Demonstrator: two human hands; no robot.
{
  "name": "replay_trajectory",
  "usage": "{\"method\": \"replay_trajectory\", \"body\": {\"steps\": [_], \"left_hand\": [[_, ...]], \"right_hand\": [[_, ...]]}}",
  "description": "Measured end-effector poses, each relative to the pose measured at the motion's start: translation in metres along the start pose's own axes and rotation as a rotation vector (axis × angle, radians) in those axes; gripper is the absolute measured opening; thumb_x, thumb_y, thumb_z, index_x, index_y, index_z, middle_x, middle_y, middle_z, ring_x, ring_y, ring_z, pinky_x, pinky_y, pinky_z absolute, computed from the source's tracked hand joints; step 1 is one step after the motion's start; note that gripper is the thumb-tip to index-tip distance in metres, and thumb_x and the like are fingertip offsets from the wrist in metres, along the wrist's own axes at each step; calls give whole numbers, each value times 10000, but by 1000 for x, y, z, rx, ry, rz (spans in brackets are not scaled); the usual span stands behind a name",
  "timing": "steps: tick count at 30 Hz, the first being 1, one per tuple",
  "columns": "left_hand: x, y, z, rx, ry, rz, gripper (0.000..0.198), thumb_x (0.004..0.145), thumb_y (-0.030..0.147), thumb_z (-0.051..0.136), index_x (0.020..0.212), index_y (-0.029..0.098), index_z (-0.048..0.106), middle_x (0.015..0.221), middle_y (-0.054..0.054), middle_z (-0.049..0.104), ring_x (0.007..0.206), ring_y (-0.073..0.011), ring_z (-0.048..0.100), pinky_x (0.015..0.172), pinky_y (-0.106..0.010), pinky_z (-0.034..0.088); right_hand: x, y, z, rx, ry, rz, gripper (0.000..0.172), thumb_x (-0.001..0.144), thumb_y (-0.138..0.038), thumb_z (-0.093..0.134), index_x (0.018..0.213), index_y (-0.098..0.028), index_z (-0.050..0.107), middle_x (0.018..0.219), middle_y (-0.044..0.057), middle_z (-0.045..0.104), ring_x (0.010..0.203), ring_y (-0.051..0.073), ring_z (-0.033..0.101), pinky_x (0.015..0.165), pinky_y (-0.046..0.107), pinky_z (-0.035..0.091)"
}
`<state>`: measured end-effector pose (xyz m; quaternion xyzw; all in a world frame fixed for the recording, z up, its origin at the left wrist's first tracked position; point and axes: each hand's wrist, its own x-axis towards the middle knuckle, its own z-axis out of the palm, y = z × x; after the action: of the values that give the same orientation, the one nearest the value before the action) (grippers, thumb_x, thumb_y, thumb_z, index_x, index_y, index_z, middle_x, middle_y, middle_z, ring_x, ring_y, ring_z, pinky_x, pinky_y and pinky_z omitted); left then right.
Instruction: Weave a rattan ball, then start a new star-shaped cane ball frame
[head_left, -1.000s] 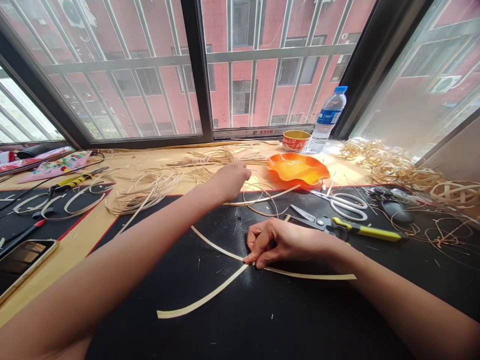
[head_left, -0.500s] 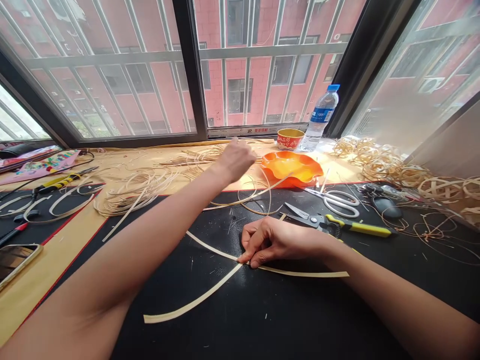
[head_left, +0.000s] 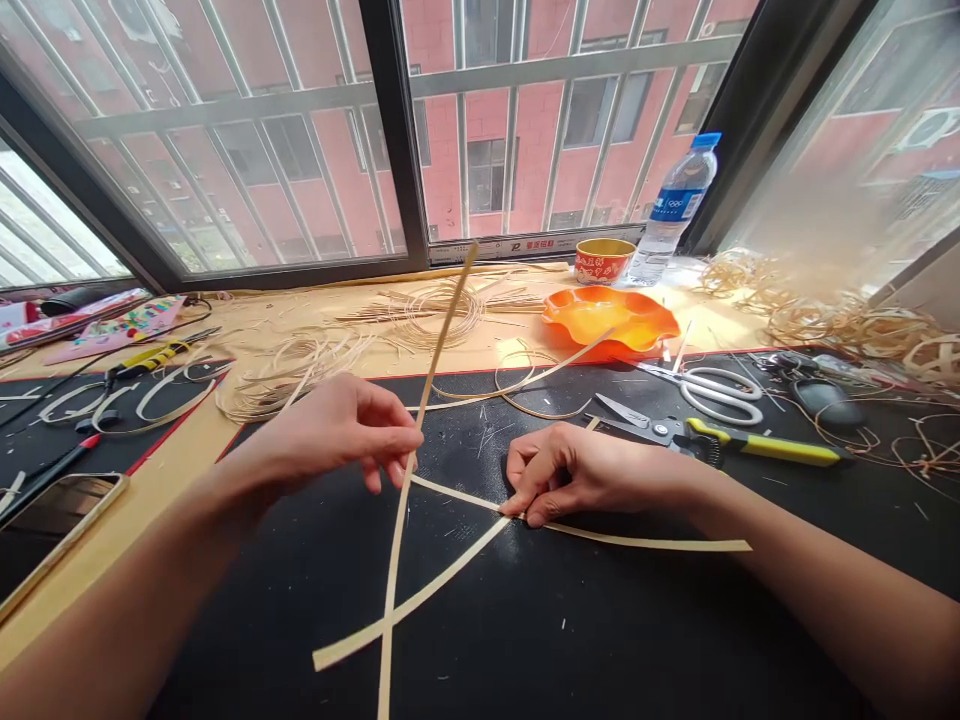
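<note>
Head view lets me see both bare hands of the person above a black mat with red edge [head_left: 600, 640], which lies on a yellow-brown worktop [head_left: 180, 450]. The left hand [head_left: 352, 430] has its thumb and fingers closed on a long, flat, pale strip [head_left: 399, 530], gripping it around the middle. This strip stands tilted, its upper end in the air, and its lower part passes in front of a curved pale strip [head_left: 454, 569]; whether these two touch, I cannot tell. The right hand [head_left: 574, 470] has its fingers pinched together, pressing against the mat the place where the curved strip meets a nearly straight pale strip [head_left: 645, 542]. Just beyond this hand lie metal shears with yellow-green handles [head_left: 780, 448], and farther back stands an orange wavy-edged dish [head_left: 611, 318].
</note>
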<state>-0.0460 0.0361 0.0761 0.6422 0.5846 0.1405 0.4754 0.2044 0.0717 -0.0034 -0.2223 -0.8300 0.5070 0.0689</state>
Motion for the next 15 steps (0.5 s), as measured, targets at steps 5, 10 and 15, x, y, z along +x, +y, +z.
{"method": "replay_trajectory", "body": {"steps": [5,10,15], "left_hand": [[1,-3,6,94,-61,-79,174,762,287,642,692,128,634,591,-22,689,515,-127,647,475,-179,517],[-10,-5,-19,193,-76,-10,166,757,302,648,679,156,655,602,-15,689,549,-144,662,467,-169,507],[-16,0,-32,138,77,18,195,717,348,691,694,154,683,578,-22,692,512,-143,644,475,-181,519]], "right_hand": [[-1,-1,0,-2,0,15,281,762,-334,703,972,-153,751,827,36,555,658,73,480,563,169,390],[-2,-1,0,-4,17,15,272,763,-334,700,966,-161,754,831,35,552,649,68,472,554,161,393],[-2,-2,0,4,16,13,254,758,-291,702,959,-144,753,824,33,553,663,71,490,580,164,410]]}}
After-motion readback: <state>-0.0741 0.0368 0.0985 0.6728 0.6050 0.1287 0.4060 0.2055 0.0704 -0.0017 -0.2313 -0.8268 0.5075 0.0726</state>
